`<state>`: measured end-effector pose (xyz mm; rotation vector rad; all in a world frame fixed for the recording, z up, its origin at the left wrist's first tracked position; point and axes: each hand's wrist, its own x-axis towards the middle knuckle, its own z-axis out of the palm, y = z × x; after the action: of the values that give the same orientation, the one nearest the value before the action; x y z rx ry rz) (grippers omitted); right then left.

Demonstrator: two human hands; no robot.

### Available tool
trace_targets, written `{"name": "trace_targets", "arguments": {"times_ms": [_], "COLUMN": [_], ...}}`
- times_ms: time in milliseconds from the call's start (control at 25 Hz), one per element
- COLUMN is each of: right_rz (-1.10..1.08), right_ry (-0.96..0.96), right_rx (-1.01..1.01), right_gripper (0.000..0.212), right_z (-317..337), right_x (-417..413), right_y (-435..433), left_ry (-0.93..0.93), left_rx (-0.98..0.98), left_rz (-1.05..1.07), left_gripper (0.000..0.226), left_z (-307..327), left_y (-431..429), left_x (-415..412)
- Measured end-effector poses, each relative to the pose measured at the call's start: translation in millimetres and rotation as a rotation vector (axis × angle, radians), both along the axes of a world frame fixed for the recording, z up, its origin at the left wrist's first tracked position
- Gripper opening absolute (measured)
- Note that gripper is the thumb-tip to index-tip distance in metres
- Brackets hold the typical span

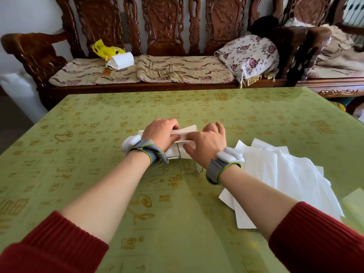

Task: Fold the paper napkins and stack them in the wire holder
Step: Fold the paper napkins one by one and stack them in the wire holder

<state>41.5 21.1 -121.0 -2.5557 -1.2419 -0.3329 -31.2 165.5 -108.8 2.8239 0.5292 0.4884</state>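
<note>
A thin wire holder [189, 168] stands in the middle of the green table, holding a stack of folded white napkins [187, 132]. My left hand [160, 133] grips the stack's left side, fingers curled over its top and thumb along the near face. My right hand [206, 141] rests against the stack's right side with fingers spread over the top edge and thumb on the near face. A loose pile of unfolded white napkins [285, 180] lies flat to the right of my right wrist.
The green tablecloth [98, 154] with gold characters covers the table. Behind it stands a carved wooden bench [167, 26] with cushions, a yellow bag [106, 49], a white paper pack [121, 60] and a floral pillow [250, 56].
</note>
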Motion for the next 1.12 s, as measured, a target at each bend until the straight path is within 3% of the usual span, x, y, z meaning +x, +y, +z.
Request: {"name": "trace_targets", "arguments": {"times_ms": [280, 680, 880, 1120], "right_rz": [0.022, -0.083, 0.187, 0.122], "right_ry": [-0.062, 0.039, 0.121, 0.258], "right_rx": [-0.154, 0.199, 0.083, 0.289], "right_gripper": [0.027, 0.016, 0.021, 0.014], "right_z": [3, -10, -3, -4], "right_x": [-5, 4, 12, 16], "right_y": [3, 1, 8, 7], "left_ry": [0.005, -0.021, 0.039, 0.081], "left_rx": [-0.073, -0.056, -0.052, -0.036], "left_rz": [0.017, -0.024, -0.091, -0.031], "left_gripper": [0.017, 0.016, 0.026, 0.036], "left_z": [-7, -2, 2, 10], "left_y": [4, 4, 3, 16], "left_x": [1, -1, -10, -36]}}
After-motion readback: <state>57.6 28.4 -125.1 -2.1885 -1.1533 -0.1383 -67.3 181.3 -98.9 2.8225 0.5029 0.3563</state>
